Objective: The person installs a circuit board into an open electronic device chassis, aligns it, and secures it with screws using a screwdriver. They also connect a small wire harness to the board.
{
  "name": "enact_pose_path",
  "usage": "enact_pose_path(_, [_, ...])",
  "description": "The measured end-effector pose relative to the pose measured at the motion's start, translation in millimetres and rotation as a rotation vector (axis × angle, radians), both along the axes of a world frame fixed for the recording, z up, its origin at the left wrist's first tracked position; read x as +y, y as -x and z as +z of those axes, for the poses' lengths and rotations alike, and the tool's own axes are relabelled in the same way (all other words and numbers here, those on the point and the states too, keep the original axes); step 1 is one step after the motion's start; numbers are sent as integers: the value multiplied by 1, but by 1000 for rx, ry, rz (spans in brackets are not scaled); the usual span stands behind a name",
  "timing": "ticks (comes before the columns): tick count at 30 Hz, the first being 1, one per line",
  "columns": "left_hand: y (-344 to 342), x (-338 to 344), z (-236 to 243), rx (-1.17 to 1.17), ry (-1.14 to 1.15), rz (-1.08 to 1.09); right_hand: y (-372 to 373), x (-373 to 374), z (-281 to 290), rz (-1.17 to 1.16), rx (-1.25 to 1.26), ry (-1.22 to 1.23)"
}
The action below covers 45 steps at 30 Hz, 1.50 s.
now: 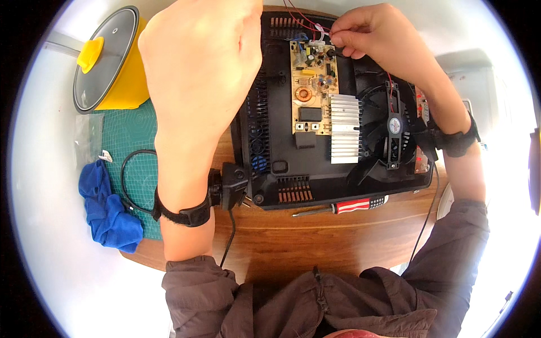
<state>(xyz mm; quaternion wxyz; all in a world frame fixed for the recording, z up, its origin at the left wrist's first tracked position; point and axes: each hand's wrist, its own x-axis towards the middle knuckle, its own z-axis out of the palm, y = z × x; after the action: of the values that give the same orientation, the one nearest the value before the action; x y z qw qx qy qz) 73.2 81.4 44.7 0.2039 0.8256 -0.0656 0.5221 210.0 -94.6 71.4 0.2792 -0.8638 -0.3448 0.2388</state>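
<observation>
My right hand (376,29) pinches a thin red wire (302,20) between thumb and fingertips, just above the far end of a tan circuit board (301,107). Close to those fingertips sits a small white connector (320,29). The board lies in an opened black appliance housing (284,149), beside a silver heat sink (345,135) and a black fan (375,127). Raised high over the housing's left side, my left hand (200,62) shows mainly its back. Its fingers are hidden or cut off by the upper edge, so any held thing is out of sight.
Along the housing's near edge lies a screwdriver (358,205) with a red-and-white handle. At left are a yellow pot (127,84) with a dark lid, a green cutting mat (135,127), a blue cloth (107,211) and a clear plastic bag (88,138). Cables hang near both wrists.
</observation>
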Motion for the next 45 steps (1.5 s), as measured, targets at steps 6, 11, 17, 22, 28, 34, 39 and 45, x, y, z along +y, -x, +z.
enact_pose_path(6, [-4,2,-3,20,47,-84,-11,0,-18,51,-23,2])
enact_pose_path(11, [-4,7,-6,36,49,-97,-8,-1,-21,143,-198,9])
enact_pose_path(17, [-4,3,-1,79,68,-119,-14,-10,-45,195,-226,-44])
enact_pose_path(22, [-3,9,-4,39,35,-122,-24,-13,-51,236,-70,-79])
enact_pose_path(28, [5,-10,14,93,60,-65,-21,-15,-41,150,-12,-20])
enact_pose_path(34, [0,5,-2,90,60,-99,-7,-5,-12,85,-24,17])
enact_pose_path(39, [6,-2,12,188,92,-56,-9,-4,-15,25,62,-110])
enact_pose_path(45, [-4,6,-1,57,34,-115,0,3,-12,-52,1,-55])
